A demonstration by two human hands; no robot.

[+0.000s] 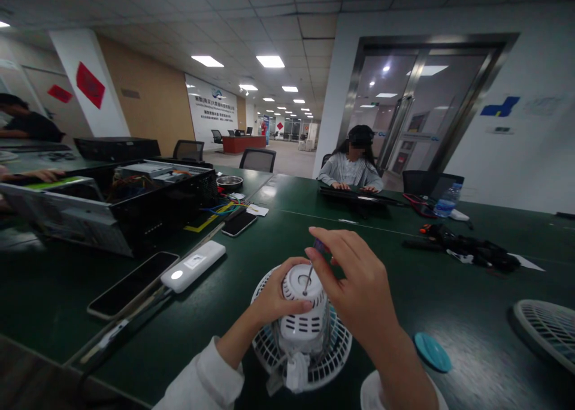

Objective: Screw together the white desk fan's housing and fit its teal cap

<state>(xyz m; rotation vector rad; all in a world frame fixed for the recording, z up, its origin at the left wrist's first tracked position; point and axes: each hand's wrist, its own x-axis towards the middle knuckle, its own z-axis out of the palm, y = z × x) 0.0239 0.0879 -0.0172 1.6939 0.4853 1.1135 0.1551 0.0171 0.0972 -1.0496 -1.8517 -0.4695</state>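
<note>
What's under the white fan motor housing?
A round white fan grille sits under the motor housing, on the green table. The grille's centre is covered by the housing, and the left hand hides part of the housing's side.

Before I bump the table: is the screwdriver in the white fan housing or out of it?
In, it seems: the screwdriver's metal shaft runs into the top of the white fan housing.

Smartphone, power bank, open computer case

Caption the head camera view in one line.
Left hand steadies a white fan motor housing while right hand holds a screwdriver in it.
</note>
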